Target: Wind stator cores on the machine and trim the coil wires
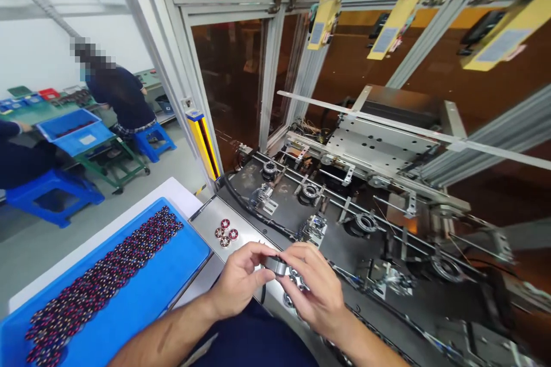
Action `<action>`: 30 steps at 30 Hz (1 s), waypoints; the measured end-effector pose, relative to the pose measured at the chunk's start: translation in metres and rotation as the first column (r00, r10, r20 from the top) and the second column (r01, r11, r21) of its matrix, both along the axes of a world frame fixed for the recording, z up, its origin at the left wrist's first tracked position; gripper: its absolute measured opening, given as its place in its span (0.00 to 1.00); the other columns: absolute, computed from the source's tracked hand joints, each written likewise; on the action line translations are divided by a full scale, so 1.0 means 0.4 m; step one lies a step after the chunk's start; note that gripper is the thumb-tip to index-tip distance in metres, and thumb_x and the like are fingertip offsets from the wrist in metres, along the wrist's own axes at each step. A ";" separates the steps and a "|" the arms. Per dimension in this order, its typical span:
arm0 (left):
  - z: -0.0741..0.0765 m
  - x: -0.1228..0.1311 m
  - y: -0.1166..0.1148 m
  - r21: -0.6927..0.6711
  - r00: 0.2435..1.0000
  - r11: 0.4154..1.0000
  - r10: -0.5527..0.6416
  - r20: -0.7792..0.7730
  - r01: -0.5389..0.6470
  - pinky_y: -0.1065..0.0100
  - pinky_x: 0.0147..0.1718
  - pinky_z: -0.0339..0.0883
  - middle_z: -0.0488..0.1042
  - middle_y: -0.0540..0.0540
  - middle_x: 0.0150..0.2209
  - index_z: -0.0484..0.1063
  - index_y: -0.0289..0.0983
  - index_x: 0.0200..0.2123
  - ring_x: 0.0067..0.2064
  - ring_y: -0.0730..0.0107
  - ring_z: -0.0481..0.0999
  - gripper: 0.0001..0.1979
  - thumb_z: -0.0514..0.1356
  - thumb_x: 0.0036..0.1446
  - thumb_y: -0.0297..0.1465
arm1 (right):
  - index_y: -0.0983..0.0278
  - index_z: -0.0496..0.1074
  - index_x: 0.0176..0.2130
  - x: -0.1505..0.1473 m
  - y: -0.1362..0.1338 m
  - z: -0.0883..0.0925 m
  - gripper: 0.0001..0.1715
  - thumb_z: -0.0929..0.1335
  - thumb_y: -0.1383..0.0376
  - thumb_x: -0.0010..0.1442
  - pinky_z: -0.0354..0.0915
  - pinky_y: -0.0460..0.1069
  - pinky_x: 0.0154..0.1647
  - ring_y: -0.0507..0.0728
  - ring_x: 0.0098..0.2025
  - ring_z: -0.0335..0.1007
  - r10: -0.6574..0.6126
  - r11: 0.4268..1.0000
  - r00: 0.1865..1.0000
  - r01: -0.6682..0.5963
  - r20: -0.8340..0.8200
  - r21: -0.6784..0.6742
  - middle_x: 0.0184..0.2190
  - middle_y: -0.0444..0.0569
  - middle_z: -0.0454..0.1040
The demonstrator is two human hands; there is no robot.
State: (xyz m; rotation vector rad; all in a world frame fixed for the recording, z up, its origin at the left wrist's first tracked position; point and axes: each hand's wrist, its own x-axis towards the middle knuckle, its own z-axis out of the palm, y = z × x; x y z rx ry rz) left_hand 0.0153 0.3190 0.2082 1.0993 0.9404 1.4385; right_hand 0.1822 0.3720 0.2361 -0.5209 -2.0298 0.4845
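Both hands hold one round metal ring (276, 265) in front of my body, its shiny outer side towards me. My left hand (241, 278) pinches its left side between thumb and fingers. From the right, my right hand (316, 289) grips the same ring with bent fingers. More round metal parts (297, 278) lie behind and below the right hand, partly hidden by it. Several small round parts with red and silver segments (225, 233) rest on the metal ledge just beyond my left hand.
A blue tray (142, 298) at the left carries rows of dark, red-flecked round parts (107, 272). To the right stands a machine with ring fixtures (310, 193), rods and a metal frame (273, 63). Two people sit on blue stools at the far left, one wearing a dark shirt (118, 97).
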 end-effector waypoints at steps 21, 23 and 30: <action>0.043 -0.006 0.013 0.084 0.806 0.955 -0.191 -0.560 0.284 0.61 0.46 0.74 0.82 0.41 0.43 0.80 0.41 0.44 0.46 0.57 0.81 0.13 0.65 0.56 0.36 | 0.61 0.81 0.34 0.085 0.075 0.058 0.19 0.68 0.50 0.62 0.63 0.58 0.58 0.62 0.57 0.69 0.578 0.442 0.808 -0.427 -0.114 -0.789 0.54 0.54 0.74; 0.040 -0.003 0.020 0.078 0.798 0.936 -0.247 -0.550 0.343 0.61 0.48 0.73 0.82 0.41 0.44 0.80 0.41 0.45 0.47 0.57 0.80 0.13 0.66 0.56 0.36 | 0.63 0.80 0.33 0.081 0.078 0.061 0.22 0.67 0.49 0.62 0.62 0.57 0.58 0.61 0.56 0.69 0.642 0.365 0.749 -0.483 -0.161 -0.796 0.53 0.54 0.74; -0.048 -0.027 0.065 -0.090 0.806 0.996 -0.063 -0.588 0.012 0.62 0.45 0.74 0.81 0.41 0.44 0.75 0.39 0.50 0.40 0.63 0.80 0.19 0.66 0.55 0.36 | 0.64 0.76 0.33 0.119 0.273 0.029 0.25 0.60 0.52 0.68 0.61 0.57 0.61 0.59 0.60 0.65 0.533 0.705 0.807 -0.258 0.254 -0.660 0.61 0.53 0.66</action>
